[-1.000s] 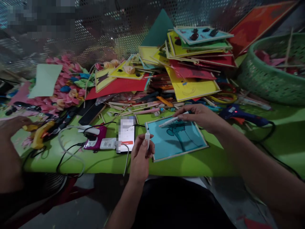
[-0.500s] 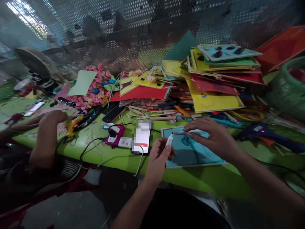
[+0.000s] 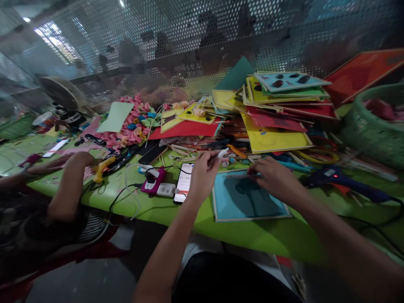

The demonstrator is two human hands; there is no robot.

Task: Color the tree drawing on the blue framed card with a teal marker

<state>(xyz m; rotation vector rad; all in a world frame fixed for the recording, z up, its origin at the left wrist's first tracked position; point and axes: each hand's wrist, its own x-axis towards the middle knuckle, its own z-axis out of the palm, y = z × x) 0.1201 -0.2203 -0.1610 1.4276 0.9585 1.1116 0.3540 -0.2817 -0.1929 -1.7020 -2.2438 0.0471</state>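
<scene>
My left hand [image 3: 204, 171] is closed on a white marker [image 3: 223, 153], whose light end points up and to the right. It is raised over the table, partly covering a lit phone [image 3: 183, 183]. My right hand [image 3: 270, 173] has its fingers pinched together at the top edge of a blue sheet with a pale stick frame [image 3: 233, 202]. Whatever sits between those fingertips is too dark to make out. Dark lines of a drawing show on the blue sheet, partly under the shadow of my right hand.
Stacked framed sheets [image 3: 277, 141], loose sticks and pens lie behind. A blue glue gun [image 3: 347, 183] and green basket [image 3: 372, 126] stand right. Left are a purple plug adapter [image 3: 153, 182] with cables, pink folded paper pieces [image 3: 135, 130], and another person's arm [image 3: 67, 185] near a yellow glue gun [image 3: 102, 169].
My left hand has moved up and away from the blue sheet with the marker, now over the phone. My right hand has stayed at the sheet's top edge; the white stick-like thing it held no longer shows.
</scene>
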